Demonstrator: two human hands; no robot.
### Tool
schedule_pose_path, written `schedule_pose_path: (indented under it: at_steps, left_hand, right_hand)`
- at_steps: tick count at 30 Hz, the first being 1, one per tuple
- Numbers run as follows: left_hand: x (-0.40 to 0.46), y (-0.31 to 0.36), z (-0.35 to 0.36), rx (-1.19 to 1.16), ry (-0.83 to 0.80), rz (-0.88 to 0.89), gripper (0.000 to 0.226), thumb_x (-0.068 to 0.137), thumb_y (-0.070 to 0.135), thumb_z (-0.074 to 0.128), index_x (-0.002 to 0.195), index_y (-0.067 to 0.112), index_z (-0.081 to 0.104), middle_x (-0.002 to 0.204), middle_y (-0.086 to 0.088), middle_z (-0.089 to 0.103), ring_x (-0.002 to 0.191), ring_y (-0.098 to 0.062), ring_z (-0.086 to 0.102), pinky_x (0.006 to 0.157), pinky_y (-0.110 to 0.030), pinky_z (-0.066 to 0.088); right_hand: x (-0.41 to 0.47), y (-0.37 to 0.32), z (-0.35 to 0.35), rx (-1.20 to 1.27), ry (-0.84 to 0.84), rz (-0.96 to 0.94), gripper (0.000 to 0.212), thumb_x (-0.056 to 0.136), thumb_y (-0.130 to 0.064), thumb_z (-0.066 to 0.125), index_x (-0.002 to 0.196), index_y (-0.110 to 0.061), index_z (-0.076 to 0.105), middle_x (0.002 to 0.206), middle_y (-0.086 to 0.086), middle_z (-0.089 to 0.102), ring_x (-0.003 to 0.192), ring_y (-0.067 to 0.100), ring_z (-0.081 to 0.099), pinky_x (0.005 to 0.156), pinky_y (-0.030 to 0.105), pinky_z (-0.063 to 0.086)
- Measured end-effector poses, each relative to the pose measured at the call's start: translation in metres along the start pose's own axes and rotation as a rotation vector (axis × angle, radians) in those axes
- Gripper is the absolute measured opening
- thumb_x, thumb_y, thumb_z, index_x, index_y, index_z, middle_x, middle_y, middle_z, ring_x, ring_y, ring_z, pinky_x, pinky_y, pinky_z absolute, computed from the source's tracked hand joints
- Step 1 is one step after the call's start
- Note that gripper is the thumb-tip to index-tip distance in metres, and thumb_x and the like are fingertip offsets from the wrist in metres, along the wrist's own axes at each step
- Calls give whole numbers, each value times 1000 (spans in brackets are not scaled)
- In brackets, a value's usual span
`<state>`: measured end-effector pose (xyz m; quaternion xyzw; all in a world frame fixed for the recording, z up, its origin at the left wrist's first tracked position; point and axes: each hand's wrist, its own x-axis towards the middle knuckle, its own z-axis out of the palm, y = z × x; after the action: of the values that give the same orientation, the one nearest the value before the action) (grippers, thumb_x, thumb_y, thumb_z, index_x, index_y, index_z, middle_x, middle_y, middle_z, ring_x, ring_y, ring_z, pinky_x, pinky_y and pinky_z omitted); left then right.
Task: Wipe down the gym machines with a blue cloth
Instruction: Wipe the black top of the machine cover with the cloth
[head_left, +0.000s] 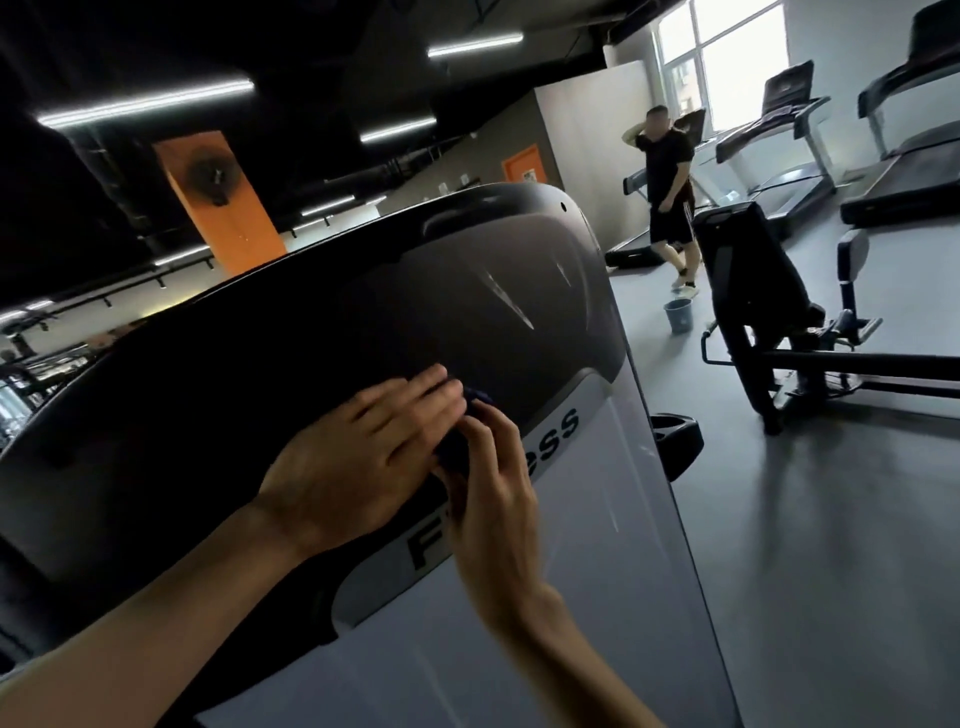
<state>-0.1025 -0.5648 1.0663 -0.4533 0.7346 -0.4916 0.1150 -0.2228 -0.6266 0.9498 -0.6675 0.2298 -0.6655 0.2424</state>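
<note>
Far right, a person (667, 192) in black shirt and shorts stands on the grey floor (810, 519), one arm raised to the head. A small blue bucket (678, 315) sits just beside their feet. Ceiling lights (145, 104) glow overhead, and a fan (213, 176) hangs on an orange pillar (228, 208) far left. Daylight fills the window (722, 57).

Hands (415, 467) on machine cover (311, 338), cloth (467, 431) between them, bucket (678, 315) on floor (831, 519) behind right

Glossy dark plastic machine shroud (363, 332); soft blue cloth (457, 447)
</note>
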Motion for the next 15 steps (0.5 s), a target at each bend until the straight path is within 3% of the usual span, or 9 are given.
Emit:
schedule_pose_path:
  at_steps: [2, 4, 6, 7, 9, 11, 13, 15]
  left_hand:
    - [-2, 1, 2, 53, -85, 125, 59, 109, 28, 37, 161, 1, 28, 168, -18, 27, 157, -32, 26, 122, -48, 36]
    - [-4, 4, 3, 124, -145, 148, 59, 111, 34, 33, 161, 3, 29, 167, -22, 27, 156, -36, 27, 122, -51, 36]
    - [-3, 15, 2, 141, -166, 68, 59, 112, 41, 33, 160, 6, 36, 165, -25, 30, 155, -39, 29, 123, -54, 33]
    - [-2, 24, 2, 137, -162, 11, 58, 113, 44, 34, 156, 6, 43, 164, -26, 33, 154, -40, 30, 123, -55, 33]
    - [4, 44, 4, 149, -148, -92, 53, 113, 43, 40, 142, 4, 58, 159, -29, 39, 152, -42, 33, 119, -58, 37]
    - [9, 60, 10, 195, -120, -146, 38, 113, 29, 45, 128, 0, 64, 155, -33, 42, 149, -45, 37, 118, -59, 39]
    - [10, 66, 11, 225, -134, -173, 27, 106, 8, 47, 127, -1, 61, 158, -34, 37, 151, -46, 33, 123, -57, 32]
    - [9, 64, 8, 231, -201, -180, 42, 97, 4, 50, 138, -1, 54, 162, -32, 31, 154, -45, 27, 126, -54, 23]
  right_hand:
    - [4, 6, -9, 77, -46, 34, 60, 91, -27, 72, 143, -12, 46, 149, 2, 39, 127, 5, 47, 99, 9, 45]
    - [5, 22, -15, 62, -93, 51, 84, 81, -30, 86, 147, -14, 37, 151, 4, 35, 132, 8, 40, 102, 7, 41]
    - [5, 43, -22, -17, -173, 102, 110, 73, -51, 88, 156, -15, 25, 160, 7, 25, 145, 21, 30, 113, 25, 39]
    - [8, 52, -27, -82, -225, 140, 124, 69, -64, 85, 160, -16, 16, 165, 8, 16, 152, 28, 19, 118, 36, 33]
    - [17, 67, -36, -140, -352, 256, 147, 59, -81, 78, 163, -14, -2, 170, 7, -5, 156, 29, -7, 126, 43, 14]
    - [26, 77, -40, -135, -431, 306, 158, 54, -83, 78, 162, -14, -14, 170, 5, -18, 155, 25, -19, 129, 43, 4]
    - [32, 83, -39, -109, -436, 303, 159, 57, -77, 84, 158, -21, -24, 169, 1, -24, 154, 21, -24, 129, 41, 4]
    - [34, 86, -39, -93, -463, 304, 157, 62, -74, 84, 150, -21, -34, 166, 0, -30, 151, 19, -29, 128, 37, 0]
